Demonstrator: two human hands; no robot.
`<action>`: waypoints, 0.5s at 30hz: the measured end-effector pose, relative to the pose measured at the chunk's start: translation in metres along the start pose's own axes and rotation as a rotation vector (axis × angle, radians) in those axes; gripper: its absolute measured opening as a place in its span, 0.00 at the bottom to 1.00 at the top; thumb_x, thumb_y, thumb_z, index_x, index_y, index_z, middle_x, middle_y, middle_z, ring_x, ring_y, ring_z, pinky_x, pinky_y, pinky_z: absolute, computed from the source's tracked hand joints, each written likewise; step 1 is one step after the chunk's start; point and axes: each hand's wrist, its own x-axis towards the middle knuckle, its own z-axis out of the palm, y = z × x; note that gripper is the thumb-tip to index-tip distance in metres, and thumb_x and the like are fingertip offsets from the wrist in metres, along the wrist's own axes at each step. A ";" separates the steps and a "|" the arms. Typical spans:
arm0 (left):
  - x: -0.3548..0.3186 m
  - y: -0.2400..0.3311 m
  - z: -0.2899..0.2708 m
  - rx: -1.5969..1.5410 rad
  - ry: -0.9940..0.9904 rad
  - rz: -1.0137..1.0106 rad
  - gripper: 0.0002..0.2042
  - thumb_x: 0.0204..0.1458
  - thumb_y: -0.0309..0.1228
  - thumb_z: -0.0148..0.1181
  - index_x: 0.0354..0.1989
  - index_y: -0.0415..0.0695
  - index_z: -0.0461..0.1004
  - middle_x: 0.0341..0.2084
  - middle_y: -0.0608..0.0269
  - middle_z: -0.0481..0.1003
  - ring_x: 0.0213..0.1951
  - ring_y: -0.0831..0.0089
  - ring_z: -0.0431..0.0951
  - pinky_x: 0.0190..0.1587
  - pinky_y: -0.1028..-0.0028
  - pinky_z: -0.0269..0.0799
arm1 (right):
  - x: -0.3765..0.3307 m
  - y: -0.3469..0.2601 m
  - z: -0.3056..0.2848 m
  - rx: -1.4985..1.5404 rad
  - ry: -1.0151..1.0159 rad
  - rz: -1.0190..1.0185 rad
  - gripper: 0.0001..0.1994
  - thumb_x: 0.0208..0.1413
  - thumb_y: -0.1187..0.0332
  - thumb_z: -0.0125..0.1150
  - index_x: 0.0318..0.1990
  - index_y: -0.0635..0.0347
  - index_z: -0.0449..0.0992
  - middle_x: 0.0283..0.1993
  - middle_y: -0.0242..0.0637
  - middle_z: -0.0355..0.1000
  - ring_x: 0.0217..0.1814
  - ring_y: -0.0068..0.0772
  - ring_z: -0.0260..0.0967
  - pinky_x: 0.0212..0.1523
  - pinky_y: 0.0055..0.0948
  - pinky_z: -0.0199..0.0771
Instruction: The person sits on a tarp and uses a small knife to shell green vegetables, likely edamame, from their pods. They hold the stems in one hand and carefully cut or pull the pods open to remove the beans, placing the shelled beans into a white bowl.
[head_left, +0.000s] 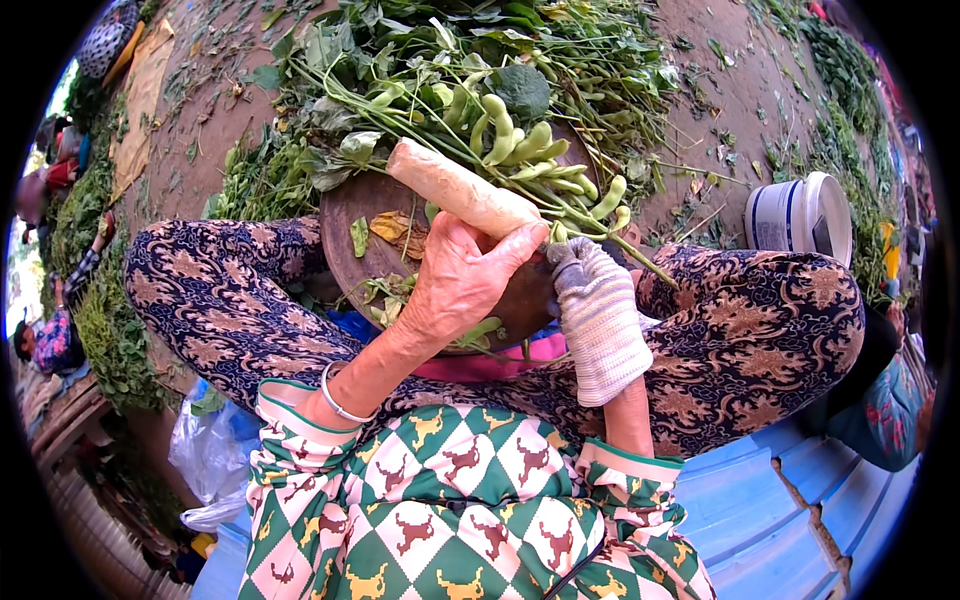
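Observation:
My bare left hand [462, 275], a silver bangle on its wrist, is closed around a thick pale cylinder [455, 185] with a rough, woody-looking surface. Its thumb reaches the cylinder's near end. Right beside that, my right hand [597, 310], in a knitted glove with grey fingertips, pinches a green bean stalk [655, 266]. Plump green bean pods [508, 138] cluster on stalks just beyond both hands. Below them is a round brown wooden board or stool top [345, 235], with yellow leaves [392, 228] and loose pods on it. The fingertips partly hide the stalk.
A big heap of leafy bean plants [420, 50] lies ahead on the brown ground. A white bucket with blue bands [785, 215] lies on its side at the right. Plastic bags [215, 445] are at the left. Other people [60, 335] sit at the edges. Blue corrugated sheeting [760, 510] is beneath me.

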 end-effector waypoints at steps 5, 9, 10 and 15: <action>0.004 -0.002 0.000 -0.260 -0.009 -0.094 0.07 0.52 0.27 0.59 0.37 0.37 0.74 0.31 0.64 0.76 0.35 0.78 0.76 0.39 0.78 0.73 | 0.000 -0.001 -0.015 0.367 -0.136 0.051 0.11 0.61 0.66 0.47 0.35 0.64 0.73 0.30 0.41 0.73 0.27 0.27 0.68 0.28 0.26 0.68; -0.004 0.004 0.003 -0.093 0.048 0.015 0.08 0.51 0.27 0.60 0.37 0.37 0.74 0.31 0.65 0.76 0.34 0.79 0.75 0.39 0.80 0.71 | 0.004 -0.007 -0.012 -0.125 -0.116 -0.034 0.10 0.58 0.63 0.55 0.35 0.61 0.72 0.26 0.25 0.66 0.24 0.12 0.58 0.22 0.17 0.61; -0.006 0.005 0.005 -0.040 0.067 0.057 0.08 0.51 0.27 0.60 0.37 0.37 0.74 0.30 0.66 0.76 0.34 0.79 0.75 0.39 0.80 0.70 | 0.001 -0.014 -0.013 -0.136 -0.068 -0.100 0.09 0.56 0.64 0.57 0.36 0.62 0.72 0.26 0.26 0.68 0.24 0.13 0.58 0.22 0.19 0.61; -0.006 0.009 0.014 0.010 0.031 0.117 0.06 0.51 0.26 0.60 0.35 0.38 0.75 0.29 0.68 0.75 0.33 0.80 0.74 0.39 0.80 0.69 | 0.000 -0.016 -0.016 0.005 0.061 0.090 0.09 0.57 0.62 0.57 0.34 0.58 0.73 0.20 0.23 0.66 0.17 0.11 0.55 0.17 0.16 0.56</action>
